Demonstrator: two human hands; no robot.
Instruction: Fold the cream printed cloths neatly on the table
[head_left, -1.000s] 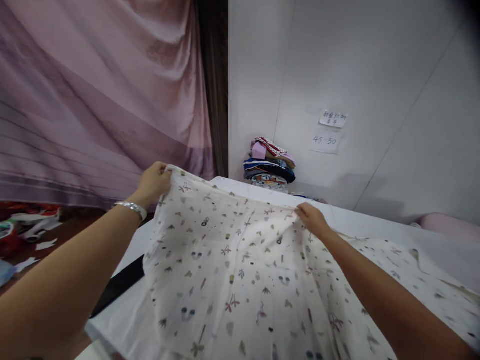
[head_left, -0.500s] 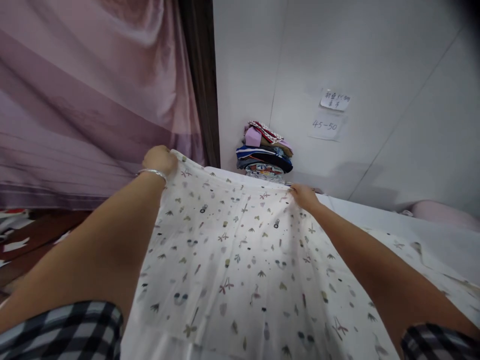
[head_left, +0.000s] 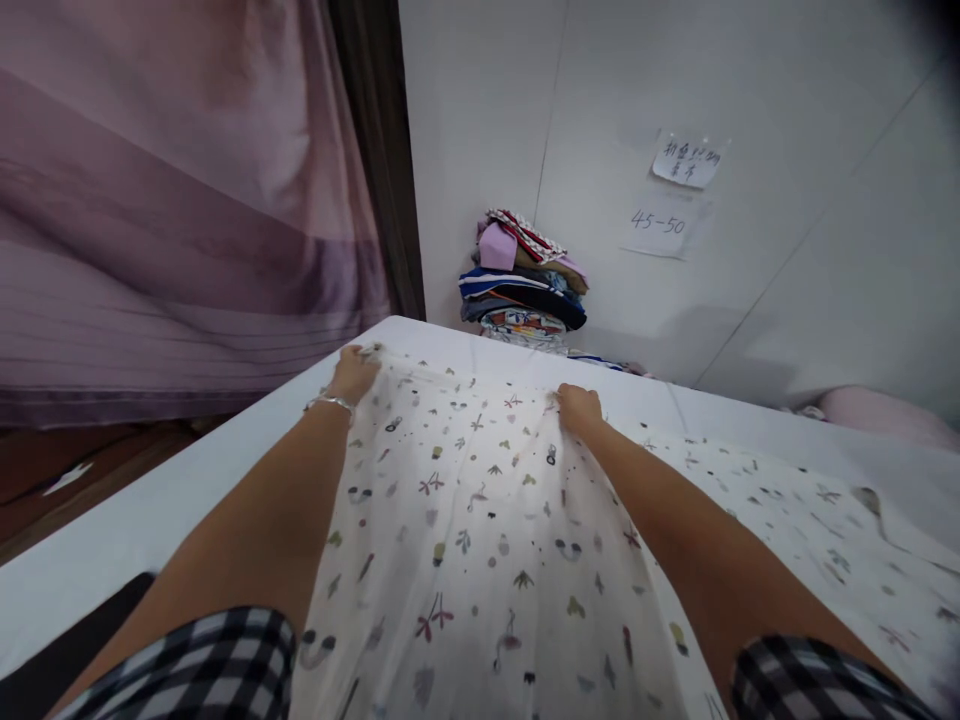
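On the white worktop [head_left: 187,440], left hand [head_left: 354,372] and right hand [head_left: 579,408] pinch the far edge of the cloth [head_left: 480,540], which looks soft, light and limp.

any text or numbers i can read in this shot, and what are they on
"45-50": handwritten on the lower paper sheet stuck to the white wall.
Upper paper note, just above it: handwritten characters, too blurred to read.
Printed cloth and stack of folded clothes: patterns only, no readable text.

A pink curtain [head_left: 165,200] hangs left of a white panelled wall [head_left: 787,120] bearing two paper notes [head_left: 671,195]. Folded clothes [head_left: 525,285] are stacked at the white surface's [head_left: 150,510] far edge, against the wall.
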